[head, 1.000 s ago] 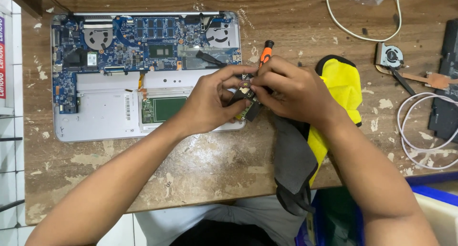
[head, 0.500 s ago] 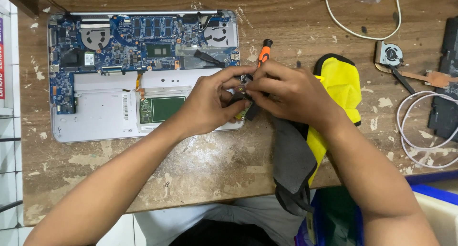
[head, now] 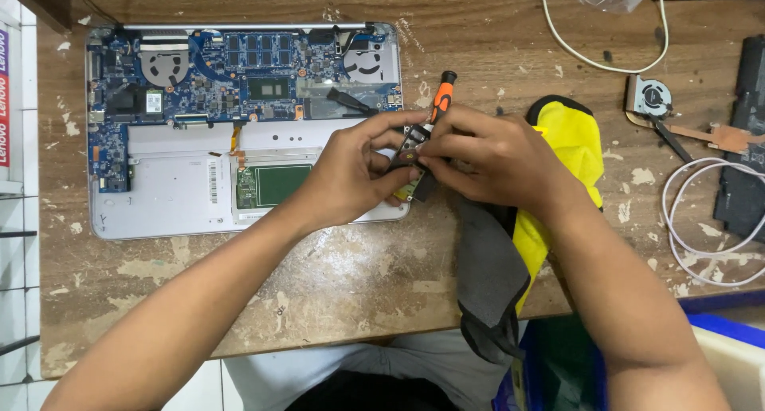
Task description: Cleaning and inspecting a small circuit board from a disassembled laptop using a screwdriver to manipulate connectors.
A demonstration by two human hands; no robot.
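Note:
An opened laptop (head: pixel 183 204) lies on the worn wooden table, its blue circuit board and two fans exposed. My left hand (head: pixel 351 172) holds a small dark circuit part (head: pixel 410 152) just above the laptop's right front corner. My right hand (head: pixel 494 160) grips an orange-and-black screwdriver (head: pixel 441 100), whose handle sticks up above my fingers while its tip meets the small part. Both hands touch around the part, so most of it is hidden.
A yellow and grey cloth (head: pixel 550 212) lies under my right forearm and hangs over the table edge. A loose fan (head: pixel 649 96), a copper heat pipe (head: pixel 717 136), white cables (head: pixel 701 228) and a black slab (head: pixel 745 140) sit at the right. A blue bin (head: pixel 717 323) stands below.
None of the objects has moved; my hands shifted only slightly around the small part.

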